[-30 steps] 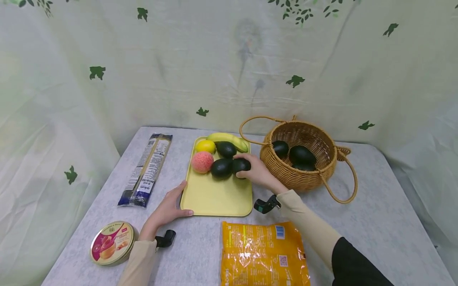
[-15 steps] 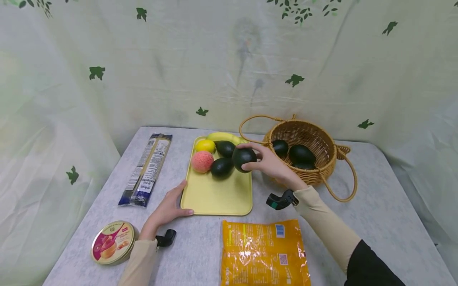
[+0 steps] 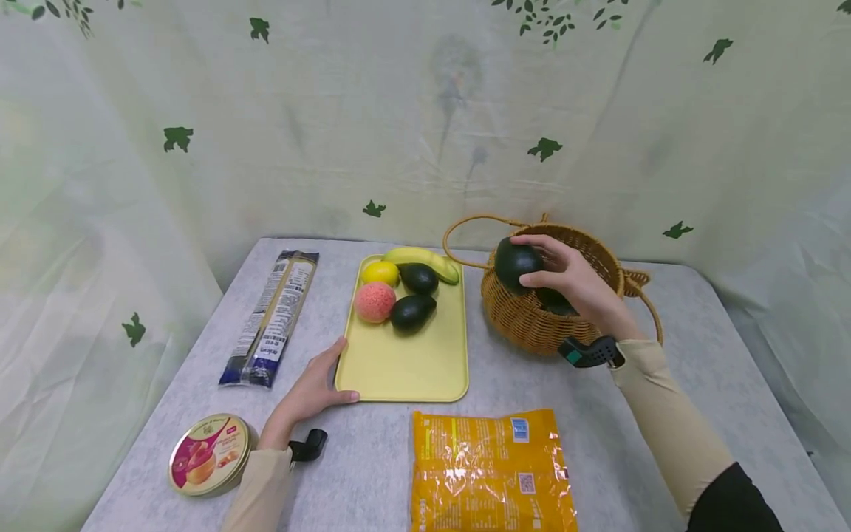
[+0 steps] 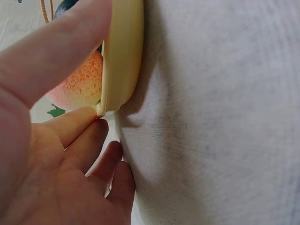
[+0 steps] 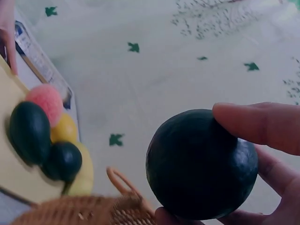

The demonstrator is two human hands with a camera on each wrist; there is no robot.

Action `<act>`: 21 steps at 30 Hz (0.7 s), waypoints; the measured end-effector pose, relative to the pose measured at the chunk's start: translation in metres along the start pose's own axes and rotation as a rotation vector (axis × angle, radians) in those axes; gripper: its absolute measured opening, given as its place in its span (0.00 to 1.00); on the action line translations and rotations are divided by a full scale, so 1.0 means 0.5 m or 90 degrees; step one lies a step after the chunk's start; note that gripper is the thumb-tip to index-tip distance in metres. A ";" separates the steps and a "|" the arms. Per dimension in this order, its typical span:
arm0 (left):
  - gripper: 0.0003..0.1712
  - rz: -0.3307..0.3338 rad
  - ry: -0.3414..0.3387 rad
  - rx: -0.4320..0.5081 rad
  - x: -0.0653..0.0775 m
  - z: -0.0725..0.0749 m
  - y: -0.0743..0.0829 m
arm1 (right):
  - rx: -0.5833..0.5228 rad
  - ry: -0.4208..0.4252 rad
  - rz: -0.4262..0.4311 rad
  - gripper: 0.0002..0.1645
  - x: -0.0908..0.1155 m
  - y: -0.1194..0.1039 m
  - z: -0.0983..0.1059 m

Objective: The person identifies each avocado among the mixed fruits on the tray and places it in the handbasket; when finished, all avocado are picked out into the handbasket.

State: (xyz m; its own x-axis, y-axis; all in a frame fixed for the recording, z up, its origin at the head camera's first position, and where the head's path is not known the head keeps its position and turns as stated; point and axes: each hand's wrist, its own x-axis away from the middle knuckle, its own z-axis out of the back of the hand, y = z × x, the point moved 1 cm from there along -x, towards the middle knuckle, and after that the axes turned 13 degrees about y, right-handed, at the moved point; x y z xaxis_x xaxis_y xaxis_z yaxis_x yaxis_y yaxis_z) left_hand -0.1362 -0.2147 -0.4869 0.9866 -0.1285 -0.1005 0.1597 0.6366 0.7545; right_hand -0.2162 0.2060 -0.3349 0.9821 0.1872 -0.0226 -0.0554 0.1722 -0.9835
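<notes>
My right hand (image 3: 581, 284) holds a dark green avocado (image 3: 515, 266) between thumb and fingers, above the left side of the wicker basket (image 3: 532, 329). Inside the basket another avocado (image 3: 557, 303) shows partly; my hand hides the rest. My left hand (image 3: 309, 388) rests at the front left corner of the yellow tray (image 3: 402, 373). In the left wrist view its thumb (image 4: 61, 47) lies along the rim and its fingertips touch the edge. On the tray are two avocados (image 3: 414, 314), a peach (image 3: 375, 302), a lemon (image 3: 380, 273) and a banana (image 3: 425, 260).
A long dark-blue packet (image 3: 271, 318) lies left of the tray. A round tin (image 3: 209, 454) stands near the front left. An orange bag (image 3: 492, 473) lies in front of the tray. The basket's looped handle (image 3: 465, 222) reaches toward the banana. A curtain (image 3: 412, 133) hangs behind the table.
My right hand has lifted the avocado off the tray and carried it right, over the basket. My left hand has stayed at the tray corner.
</notes>
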 end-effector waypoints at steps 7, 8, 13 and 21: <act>0.59 -0.001 0.002 0.000 0.000 0.000 0.001 | -0.012 0.052 -0.024 0.31 0.014 0.013 0.077; 0.59 0.000 0.001 -0.001 0.000 0.000 0.001 | -0.013 0.058 -0.024 0.31 0.016 0.017 0.088; 0.59 0.007 -0.001 -0.008 0.000 -0.001 0.001 | -0.023 0.092 -0.020 0.31 0.028 0.035 0.139; 0.59 0.005 0.003 -0.008 0.000 0.000 0.004 | 0.038 0.102 -0.058 0.33 0.033 0.049 0.179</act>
State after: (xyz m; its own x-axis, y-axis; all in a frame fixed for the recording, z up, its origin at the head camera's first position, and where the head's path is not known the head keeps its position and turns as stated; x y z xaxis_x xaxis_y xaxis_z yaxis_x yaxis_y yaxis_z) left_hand -0.1357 -0.2136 -0.4855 0.9879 -0.1207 -0.0976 0.1529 0.6469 0.7471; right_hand -0.2177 0.2999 -0.3431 0.9994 0.0121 0.0331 0.0293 0.2394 -0.9705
